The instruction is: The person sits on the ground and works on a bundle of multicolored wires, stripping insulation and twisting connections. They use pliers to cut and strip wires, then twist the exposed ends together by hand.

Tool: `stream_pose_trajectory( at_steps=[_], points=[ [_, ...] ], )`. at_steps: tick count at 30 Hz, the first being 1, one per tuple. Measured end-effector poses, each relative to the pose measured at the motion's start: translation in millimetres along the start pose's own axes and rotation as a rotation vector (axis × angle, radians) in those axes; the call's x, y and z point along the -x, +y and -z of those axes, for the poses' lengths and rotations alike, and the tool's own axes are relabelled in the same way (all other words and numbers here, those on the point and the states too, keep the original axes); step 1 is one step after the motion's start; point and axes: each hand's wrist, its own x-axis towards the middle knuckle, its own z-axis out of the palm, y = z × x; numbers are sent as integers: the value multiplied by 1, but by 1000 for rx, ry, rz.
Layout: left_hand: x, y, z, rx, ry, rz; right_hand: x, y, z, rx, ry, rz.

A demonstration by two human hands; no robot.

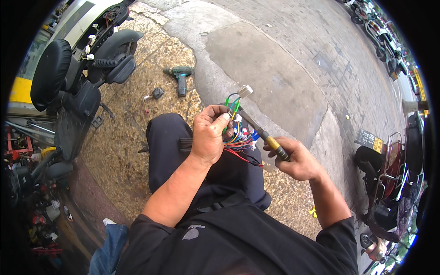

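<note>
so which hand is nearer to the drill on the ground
Left. The left hand is below and to the right of the drill in the picture, pinching wires; the right hand is farther off, lower and further right, around a long tool.

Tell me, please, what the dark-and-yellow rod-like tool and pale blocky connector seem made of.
Dark-and-yellow rod-like tool: probably worn metal, from the dull brassy sheen along its middle. Pale blocky connector: likely matte plastic, given its even colour.
</note>
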Motion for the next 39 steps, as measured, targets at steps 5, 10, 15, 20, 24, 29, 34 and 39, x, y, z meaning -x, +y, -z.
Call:
stream_pose_trajectory(
  at_steps=[5,10,15,20,24,29,34,39],
  points=[
    [-1,1,2,-2,24,20,-2,-4,-5,811,315,277],
    [-2,1,0,-26,29,16,-5,-10,-6,1027,379,330],
    [0,0,-3,-10,41,7,-6,-14,-6,1099,400,337],
    [-1,0,-3,-10,44,22,-6,-15,-8,1125,397,325],
    [-1,0,-3,-3,39,38,-4,-15,-11,1147,406,314],
    [0,-2,-6,-33,64,13,-4,-15,-12,1133,405,304],
    [1,-3,-8,-45,68,-21,-4,-15,-14,1099,373,265],
    [1,-8,-11,-73,70,-87,-6,-13,-17,959,357,259]
  ],
)
